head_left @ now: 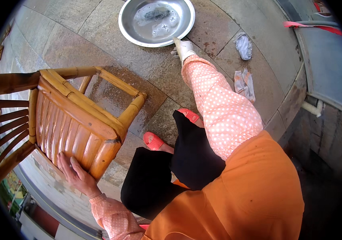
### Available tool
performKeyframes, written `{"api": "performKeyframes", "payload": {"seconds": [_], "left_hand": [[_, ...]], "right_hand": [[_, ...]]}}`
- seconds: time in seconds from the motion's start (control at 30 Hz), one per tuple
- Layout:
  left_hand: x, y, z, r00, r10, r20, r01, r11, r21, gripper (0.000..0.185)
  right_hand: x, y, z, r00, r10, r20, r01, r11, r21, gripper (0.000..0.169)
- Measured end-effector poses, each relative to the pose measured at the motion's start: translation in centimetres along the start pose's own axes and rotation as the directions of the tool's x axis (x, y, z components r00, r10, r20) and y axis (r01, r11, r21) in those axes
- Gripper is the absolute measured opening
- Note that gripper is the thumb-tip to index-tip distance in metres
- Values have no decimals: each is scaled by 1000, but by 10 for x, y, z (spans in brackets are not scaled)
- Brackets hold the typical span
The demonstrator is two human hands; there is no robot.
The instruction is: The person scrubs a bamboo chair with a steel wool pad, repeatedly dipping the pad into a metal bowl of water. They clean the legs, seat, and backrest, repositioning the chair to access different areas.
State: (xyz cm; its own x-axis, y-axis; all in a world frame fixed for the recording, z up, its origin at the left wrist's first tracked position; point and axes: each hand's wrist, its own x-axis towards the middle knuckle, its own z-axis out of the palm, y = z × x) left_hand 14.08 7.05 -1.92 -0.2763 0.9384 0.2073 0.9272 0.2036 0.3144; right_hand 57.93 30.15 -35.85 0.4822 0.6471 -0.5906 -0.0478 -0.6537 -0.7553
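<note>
A bamboo chair (78, 129) lies tilted at the left, its slatted seat wet and shiny. My bare left hand (79, 177) rests on the near edge of that seat, thumb apart from the fingers. Stretched far forward, my right hand (184, 49) wears a white glove. One of its digits reaches the near rim of a metal basin (189, 27); the others curl below the rim, and whether they grip it is unclear. Sudsy, cloudy water (151, 30) fills the bottom of the basin, with a dark grey scouring pad or cloth (157, 13) in it.
Stone paving (111, 39) is wet around the chair. A crumpled grey-white cloth (243, 46) and a pale cloth or glove with orange marks (244, 85) lie right of my arm. At the right are a low stone ledge (292, 102) and a white pipe (313, 108).
</note>
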Motion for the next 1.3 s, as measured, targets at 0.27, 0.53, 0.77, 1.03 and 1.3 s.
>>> {"api": "performKeyframes", "payload": {"seconds": [0.27, 0.53, 0.77, 1.03, 1.3], "left_hand": [[-8, -10, -7, 999, -52, 12, 52, 998, -18, 39], [-6, -12, -8, 999, -38, -1, 38, 999, 30, 37], [-4, -6, -6, 1000, -25, -1, 25, 998, 58, 37], [-5, -2, -6, 994, -110, -6, 110, 993, -37, 38], [-5, -2, -6, 995, -99, -34, 97, 994, -47, 38]], "right_hand": [[-24, -32, 24, 962, 62, -267, -88, 993, -84, 41], [0, 27, -37, 989, -138, -62, 115, 953, -279, 36], [-54, 73, -116, 995, -95, 5, 89, 904, -417, 40], [-135, 18, -102, 790, -426, 441, 546, 161, -822, 60], [-122, 53, 9, 686, 130, 716, 710, 94, -698, 50]]}}
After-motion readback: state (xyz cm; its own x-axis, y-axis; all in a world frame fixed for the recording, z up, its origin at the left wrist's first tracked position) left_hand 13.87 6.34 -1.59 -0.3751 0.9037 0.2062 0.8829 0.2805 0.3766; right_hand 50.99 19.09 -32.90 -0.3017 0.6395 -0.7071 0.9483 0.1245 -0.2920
